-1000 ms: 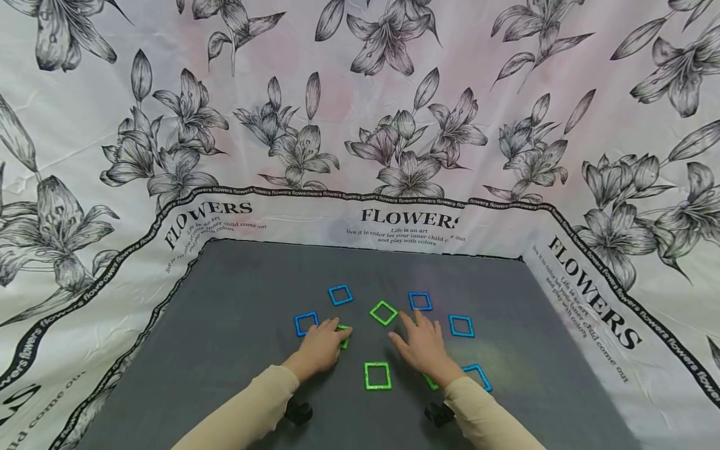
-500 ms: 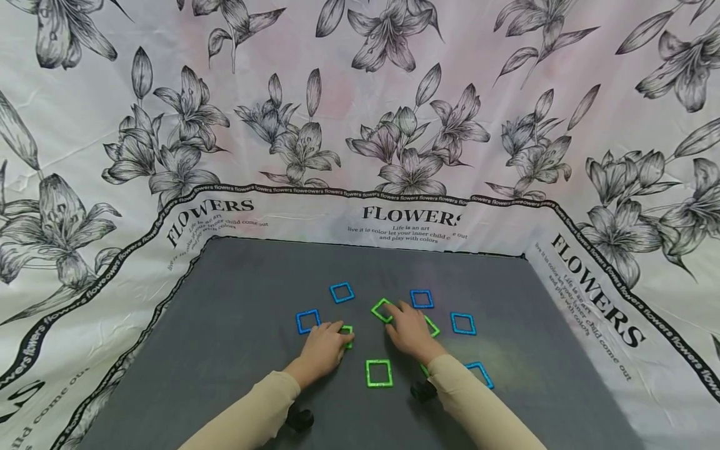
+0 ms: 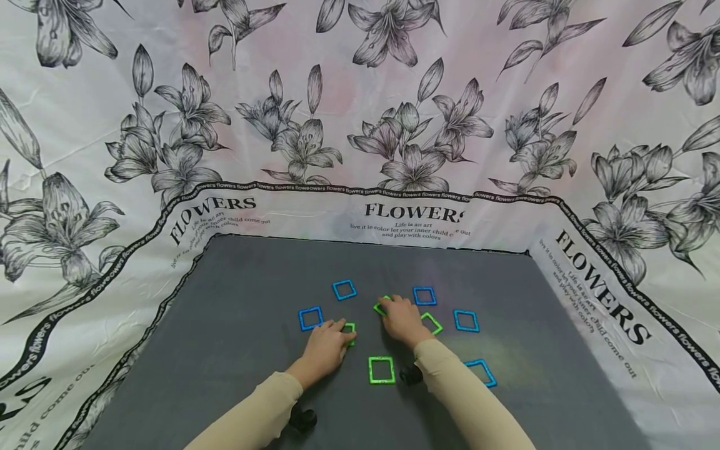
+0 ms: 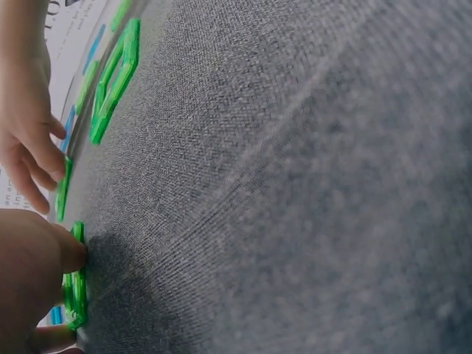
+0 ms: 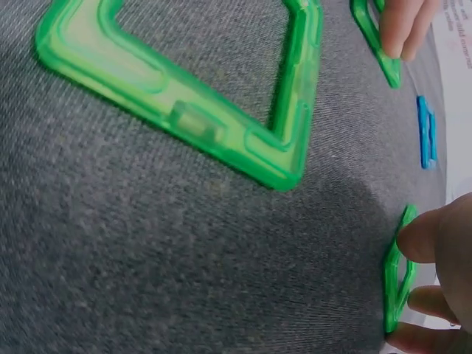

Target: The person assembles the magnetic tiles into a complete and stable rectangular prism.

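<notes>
My left hand (image 3: 325,350) grips a green square magnetic tile (image 3: 352,342) just right of a blue tile. In the left wrist view, thumb and fingers meet opposite edges of that tile (image 4: 76,295). My right hand (image 3: 404,319) bends over a second green tile (image 3: 379,307), hiding much of it. The right wrist view shows my thumb on this tile (image 5: 391,287) at one end and fingers at the other. A third green tile (image 3: 382,382) lies flat nearer me, between the forearms. A fourth (image 3: 437,321) lies just right of my right hand.
Blue square tiles lie around the green ones: left (image 3: 300,320), back left (image 3: 346,297), back right (image 3: 425,304) and right (image 3: 468,330). Another blue tile (image 3: 490,371) is partly covered by the right sleeve. Flower-printed cloth (image 3: 416,219) borders the grey tabletop (image 3: 253,269).
My right hand has moved left from near the back right blue tile onto the green tile in the middle, uncovering the green tile behind it. The left hand stays nearly still.
</notes>
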The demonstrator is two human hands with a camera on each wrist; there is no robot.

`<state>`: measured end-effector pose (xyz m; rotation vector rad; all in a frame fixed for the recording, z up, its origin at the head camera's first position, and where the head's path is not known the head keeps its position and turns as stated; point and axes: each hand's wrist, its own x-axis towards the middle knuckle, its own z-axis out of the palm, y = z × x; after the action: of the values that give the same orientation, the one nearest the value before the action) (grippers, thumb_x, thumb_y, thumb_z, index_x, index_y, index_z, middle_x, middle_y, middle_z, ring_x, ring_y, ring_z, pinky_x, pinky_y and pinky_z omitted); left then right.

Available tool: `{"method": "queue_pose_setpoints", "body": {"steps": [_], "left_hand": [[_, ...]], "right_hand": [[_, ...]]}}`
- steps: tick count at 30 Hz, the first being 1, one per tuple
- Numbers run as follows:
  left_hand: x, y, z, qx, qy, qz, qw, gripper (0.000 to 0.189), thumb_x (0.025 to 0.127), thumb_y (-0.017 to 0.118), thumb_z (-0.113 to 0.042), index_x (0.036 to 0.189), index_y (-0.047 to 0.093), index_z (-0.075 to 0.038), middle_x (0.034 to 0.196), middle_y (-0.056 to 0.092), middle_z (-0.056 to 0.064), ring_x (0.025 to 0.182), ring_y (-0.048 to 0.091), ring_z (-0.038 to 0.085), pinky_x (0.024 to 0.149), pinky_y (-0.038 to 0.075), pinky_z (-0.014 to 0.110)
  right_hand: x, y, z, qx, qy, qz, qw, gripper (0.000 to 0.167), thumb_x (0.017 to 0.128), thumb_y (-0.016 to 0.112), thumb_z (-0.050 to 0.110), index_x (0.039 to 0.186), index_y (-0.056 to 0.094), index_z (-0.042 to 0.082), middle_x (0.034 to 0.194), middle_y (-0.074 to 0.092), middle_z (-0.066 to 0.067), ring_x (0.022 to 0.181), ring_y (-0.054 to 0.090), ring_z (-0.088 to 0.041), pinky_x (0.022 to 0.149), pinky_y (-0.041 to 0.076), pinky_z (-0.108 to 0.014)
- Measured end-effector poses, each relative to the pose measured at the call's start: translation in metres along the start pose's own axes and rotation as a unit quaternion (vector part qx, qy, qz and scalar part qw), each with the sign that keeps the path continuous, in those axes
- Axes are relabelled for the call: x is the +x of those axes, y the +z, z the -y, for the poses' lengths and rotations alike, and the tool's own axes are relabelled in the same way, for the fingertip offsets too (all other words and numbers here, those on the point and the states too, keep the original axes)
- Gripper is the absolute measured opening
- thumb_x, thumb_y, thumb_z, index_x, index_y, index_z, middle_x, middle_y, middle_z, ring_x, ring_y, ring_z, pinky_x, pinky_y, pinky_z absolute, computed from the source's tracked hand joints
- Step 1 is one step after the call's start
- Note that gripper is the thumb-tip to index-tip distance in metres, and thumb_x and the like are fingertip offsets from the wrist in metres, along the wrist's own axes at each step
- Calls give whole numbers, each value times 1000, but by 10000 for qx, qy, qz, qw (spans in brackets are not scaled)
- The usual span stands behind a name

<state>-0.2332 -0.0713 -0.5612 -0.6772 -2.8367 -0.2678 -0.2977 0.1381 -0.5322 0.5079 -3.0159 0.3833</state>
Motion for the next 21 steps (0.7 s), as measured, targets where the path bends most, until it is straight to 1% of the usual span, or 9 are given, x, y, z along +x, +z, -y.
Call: {"method": "queue_pose_setpoints", "body": {"steps": [3, 10, 12, 17, 21], "left_hand": [[0, 0, -1, 9, 19, -28, 10000, 25, 96, 71, -21, 119, 78, -27, 133, 69, 13, 115, 67, 37, 86, 57, 53], [1, -1, -1, -4, 33, 15, 10000, 26, 95, 72, -21, 119, 78, -27, 134, 69, 13, 116, 66, 37, 86, 57, 53], [1, -2, -1, -25, 27, 34, 10000, 26, 95, 72, -21, 120, 78, -27, 134, 69, 13, 116, 66, 38, 86, 57, 54], [0, -3, 0, -42, 51, 45, 10000, 28, 93, 73, -19, 120, 78, -26, 134, 68, 13, 117, 66, 39, 86, 57, 55], [0, -2, 1, -44, 116, 9, 9999, 29, 93, 73, -17, 120, 78, -25, 134, 68, 15, 116, 66, 40, 86, 57, 55]], "right_hand": [[-1, 1, 0, -140, 28, 20, 9999, 39, 95, 63, 7, 134, 67, 9, 129, 65, -23, 110, 63, -46, 91, 52, -60], [-2, 4, -1, -365, -14, -119, 9993, 35, 96, 64, 9, 130, 70, 12, 124, 66, -21, 104, 62, -42, 83, 52, -56], [-3, 6, -2, -408, -19, -106, 9991, 35, 96, 64, 10, 130, 70, 13, 125, 66, -20, 105, 62, -42, 84, 52, -57], [-6, 5, -2, -258, -120, 47, 9996, 36, 94, 62, 3, 127, 72, 13, 129, 66, -22, 109, 62, -45, 88, 52, -62], [-16, 2, -1, -28, -294, 198, 9994, 39, 93, 59, -3, 126, 73, 12, 132, 64, -24, 110, 62, -49, 90, 50, -68]]}}
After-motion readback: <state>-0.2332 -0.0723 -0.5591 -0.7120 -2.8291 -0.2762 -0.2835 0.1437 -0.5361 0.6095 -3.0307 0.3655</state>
